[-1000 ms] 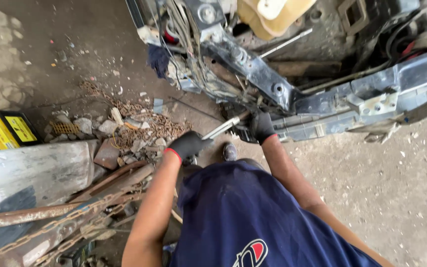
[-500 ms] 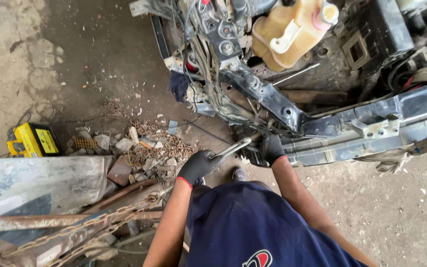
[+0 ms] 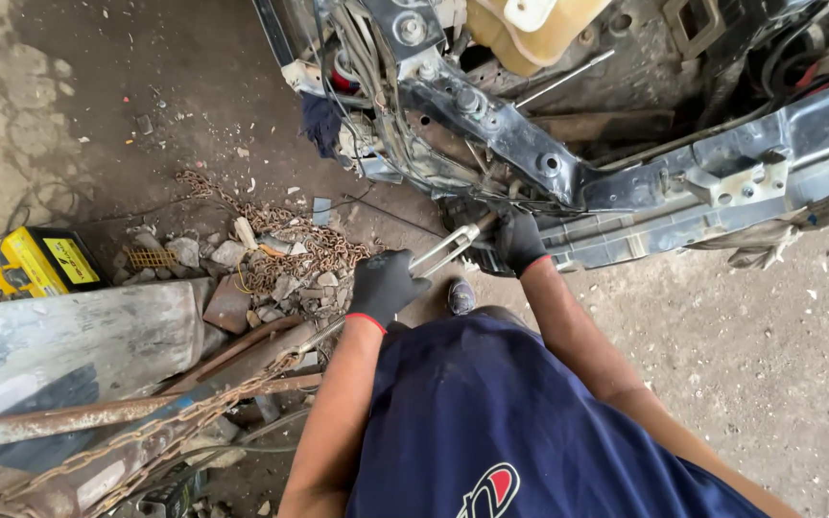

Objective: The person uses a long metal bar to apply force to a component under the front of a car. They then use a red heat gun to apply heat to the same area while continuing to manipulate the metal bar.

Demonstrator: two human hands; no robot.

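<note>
I look down over my dark blue shirt at a stripped car front. My left hand (image 3: pixel 385 286), in a black glove, grips the handle end of a long silver wrench (image 3: pixel 443 251). The wrench runs up and right to the lower edge of the dark metal frame crossmember (image 3: pixel 683 187). My right hand (image 3: pixel 522 241), also in a black glove, is closed around the wrench's head end right against the frame; the tool's tip is hidden behind it. My shoe tip (image 3: pixel 461 296) shows between my arms.
A rusty chain (image 3: pixel 290 240) and rubble lie on the dirty concrete at left. A yellow and black box (image 3: pixel 45 261) sits far left, beside a grey metal panel (image 3: pixel 69 336) and rusty bars (image 3: pixel 146 408). A yellowed plastic reservoir (image 3: pixel 530 34) and wiring sit in the engine bay.
My view has shifted and moved in closer to the car frame. Both hands stay on the wrench at the same spot under the frame.
</note>
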